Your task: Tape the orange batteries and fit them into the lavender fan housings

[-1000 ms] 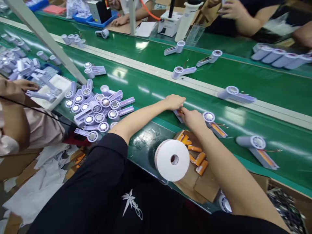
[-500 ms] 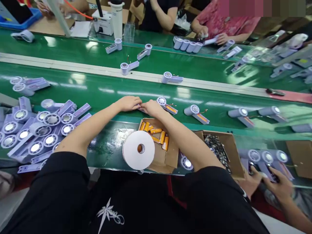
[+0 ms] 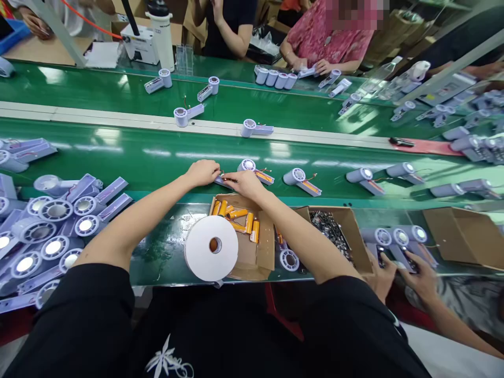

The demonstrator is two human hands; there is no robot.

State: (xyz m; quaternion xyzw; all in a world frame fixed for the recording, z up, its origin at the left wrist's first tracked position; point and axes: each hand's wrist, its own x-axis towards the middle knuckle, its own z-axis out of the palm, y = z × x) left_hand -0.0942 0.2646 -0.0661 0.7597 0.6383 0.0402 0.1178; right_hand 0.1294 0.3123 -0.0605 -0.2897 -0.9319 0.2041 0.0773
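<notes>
- Head view: we see both bare hands brought together at the near edge of the green conveyor belt [image 3: 157, 152], over one lavender fan housing [image 3: 221, 181] that lies flat on the belt.
- Left hand [image 3: 202, 172]: fingers curled down onto the left end of that housing, pinching it; how tightly, we cannot tell.
- Right hand [image 3: 246, 184]: fingertips closed on the right part of the same housing, beside thin wires that show between the two hands. What exactly the fingertips pinch is too small to resolve.
- Just to the right on the belt lies a second housing with an orange cell in its handle [image 3: 255, 171], close to the right hand but not touched.
- Two more such units [image 3: 301, 181] follow further right along the belt, spaced apart.
- Below the hands, on the bench edge, sits an open cardboard box [image 3: 263, 252] holding loose orange battery cells [image 3: 236, 218].
- A white tape roll [image 3: 211, 248] stands on edge against the box front.
- Right of it, a second carton holds small dark parts [image 3: 331, 231].
- At our left lies a heap of empty lavender housings [image 3: 51, 220].
- Lower right, another person's hands [image 3: 421, 275] handle housings at the next station.
- Across the belt, other workers sit with more housings.
</notes>
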